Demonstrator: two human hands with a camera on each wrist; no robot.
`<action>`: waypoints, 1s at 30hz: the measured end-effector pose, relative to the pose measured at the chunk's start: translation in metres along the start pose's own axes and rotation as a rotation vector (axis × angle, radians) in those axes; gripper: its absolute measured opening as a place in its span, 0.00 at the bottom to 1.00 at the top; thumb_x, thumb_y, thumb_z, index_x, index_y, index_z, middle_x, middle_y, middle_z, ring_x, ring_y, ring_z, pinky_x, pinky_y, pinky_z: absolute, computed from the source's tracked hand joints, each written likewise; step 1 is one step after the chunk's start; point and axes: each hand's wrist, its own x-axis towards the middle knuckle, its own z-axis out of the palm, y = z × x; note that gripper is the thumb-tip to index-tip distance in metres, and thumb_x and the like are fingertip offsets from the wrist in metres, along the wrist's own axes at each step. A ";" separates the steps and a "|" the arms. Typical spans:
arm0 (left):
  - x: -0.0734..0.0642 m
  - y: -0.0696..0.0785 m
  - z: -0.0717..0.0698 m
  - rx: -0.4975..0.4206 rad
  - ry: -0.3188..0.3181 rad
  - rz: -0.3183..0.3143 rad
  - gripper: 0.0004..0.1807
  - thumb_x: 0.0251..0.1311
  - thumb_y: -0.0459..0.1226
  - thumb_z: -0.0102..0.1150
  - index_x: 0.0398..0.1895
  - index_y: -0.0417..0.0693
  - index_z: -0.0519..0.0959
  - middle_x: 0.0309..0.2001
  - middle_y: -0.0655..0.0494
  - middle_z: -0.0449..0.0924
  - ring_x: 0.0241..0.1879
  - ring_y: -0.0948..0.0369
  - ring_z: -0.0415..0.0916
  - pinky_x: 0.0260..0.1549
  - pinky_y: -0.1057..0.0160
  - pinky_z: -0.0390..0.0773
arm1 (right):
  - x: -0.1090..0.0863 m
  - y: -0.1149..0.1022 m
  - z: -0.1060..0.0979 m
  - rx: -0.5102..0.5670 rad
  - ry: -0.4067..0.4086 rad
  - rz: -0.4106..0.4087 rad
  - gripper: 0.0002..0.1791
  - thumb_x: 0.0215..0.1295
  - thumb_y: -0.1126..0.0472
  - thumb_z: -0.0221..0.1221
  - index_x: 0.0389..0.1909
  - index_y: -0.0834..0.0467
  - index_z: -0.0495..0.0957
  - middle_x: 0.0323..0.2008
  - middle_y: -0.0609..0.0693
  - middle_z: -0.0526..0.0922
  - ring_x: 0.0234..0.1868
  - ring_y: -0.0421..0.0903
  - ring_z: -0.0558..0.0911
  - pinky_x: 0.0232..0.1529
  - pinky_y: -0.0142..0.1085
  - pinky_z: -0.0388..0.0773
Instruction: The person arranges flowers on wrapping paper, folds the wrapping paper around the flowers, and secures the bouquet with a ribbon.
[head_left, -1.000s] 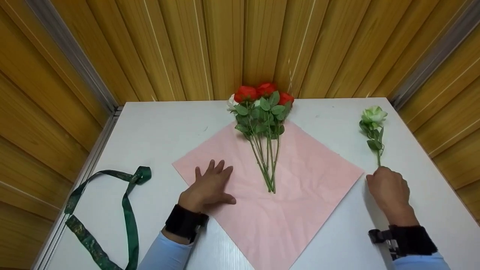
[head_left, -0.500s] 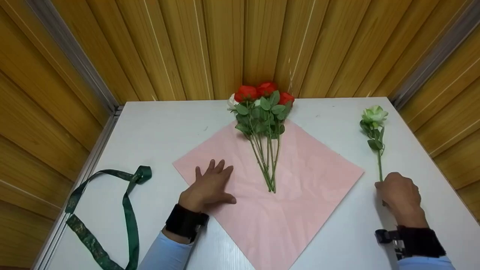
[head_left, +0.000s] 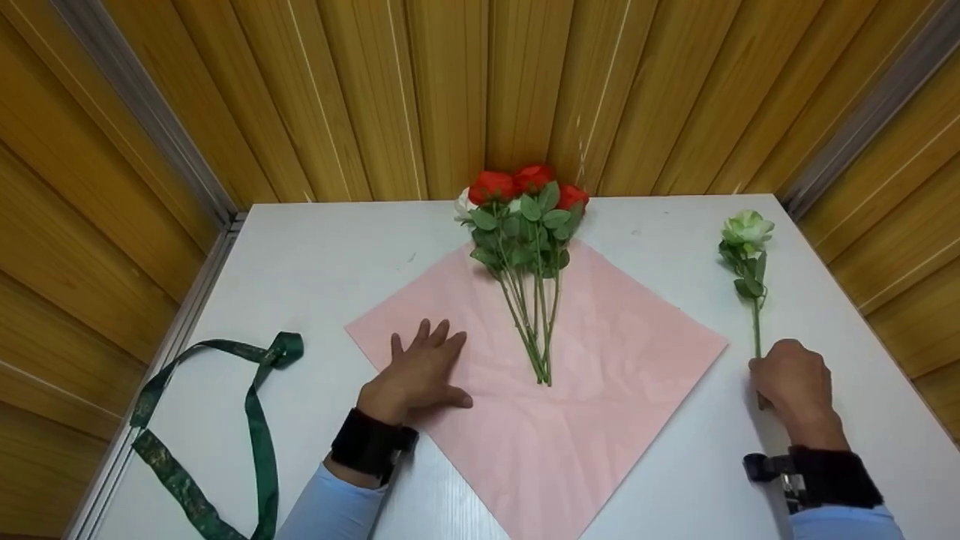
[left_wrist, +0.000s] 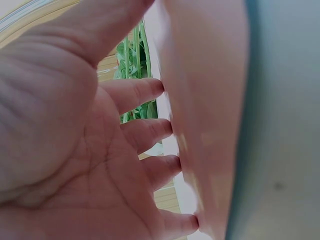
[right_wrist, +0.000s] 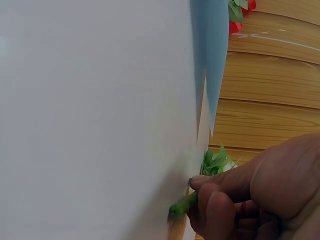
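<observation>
My right hand [head_left: 793,388] pinches the lower stem of a pale green artificial rose [head_left: 748,231] at the table's right side. In the right wrist view the cut end of the green stem [right_wrist: 183,206] pokes out past thumb and curled fingers. My left hand [head_left: 417,376] rests with spread fingers on the left part of a pink wrapping sheet [head_left: 600,420]. Its fingertips [left_wrist: 172,165] press on the sheet in the left wrist view. On the sheet's upper part lie several red roses [head_left: 534,178] and a white one [head_left: 463,204], their stems [head_left: 534,330] converging toward me.
A dark green ribbon [head_left: 260,442] lies loosely looped on the white table [head_left: 337,255] at the left. Wood-look panels [head_left: 442,97] stand behind and at both sides. The sheet lies diamond-wise, one corner toward me.
My right hand first draws the pale green rose's stem grip lower and rightward, then shifts slightly back left and up. The left hand, sheet and bunch stay put.
</observation>
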 end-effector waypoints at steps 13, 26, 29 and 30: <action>0.001 0.001 0.000 0.023 0.000 -0.005 0.57 0.56 0.58 0.77 0.84 0.53 0.59 0.85 0.42 0.49 0.85 0.39 0.37 0.73 0.22 0.37 | -0.002 -0.032 0.007 0.008 0.136 -0.080 0.23 0.74 0.65 0.50 0.17 0.68 0.79 0.09 0.51 0.77 0.15 0.52 0.79 0.16 0.42 0.71; 0.001 0.001 -0.001 0.031 0.005 0.006 0.57 0.56 0.58 0.77 0.84 0.52 0.59 0.85 0.42 0.49 0.85 0.39 0.38 0.73 0.21 0.38 | -0.010 -0.106 0.030 0.136 0.146 -0.221 0.17 0.76 0.63 0.51 0.34 0.70 0.82 0.11 0.49 0.80 0.11 0.43 0.80 0.18 0.38 0.74; 0.000 0.001 -0.001 0.022 0.007 0.006 0.57 0.55 0.58 0.77 0.84 0.52 0.60 0.85 0.42 0.49 0.85 0.38 0.38 0.73 0.21 0.38 | -0.011 -0.125 0.037 0.167 0.124 -0.247 0.16 0.77 0.63 0.51 0.35 0.69 0.82 0.11 0.49 0.80 0.11 0.45 0.81 0.16 0.36 0.74; 0.000 0.000 0.000 0.020 0.006 0.006 0.57 0.56 0.58 0.77 0.84 0.52 0.60 0.85 0.42 0.49 0.85 0.38 0.38 0.72 0.21 0.38 | -0.011 -0.132 0.040 0.178 0.116 -0.257 0.16 0.77 0.63 0.51 0.36 0.69 0.82 0.12 0.50 0.80 0.11 0.46 0.81 0.15 0.36 0.74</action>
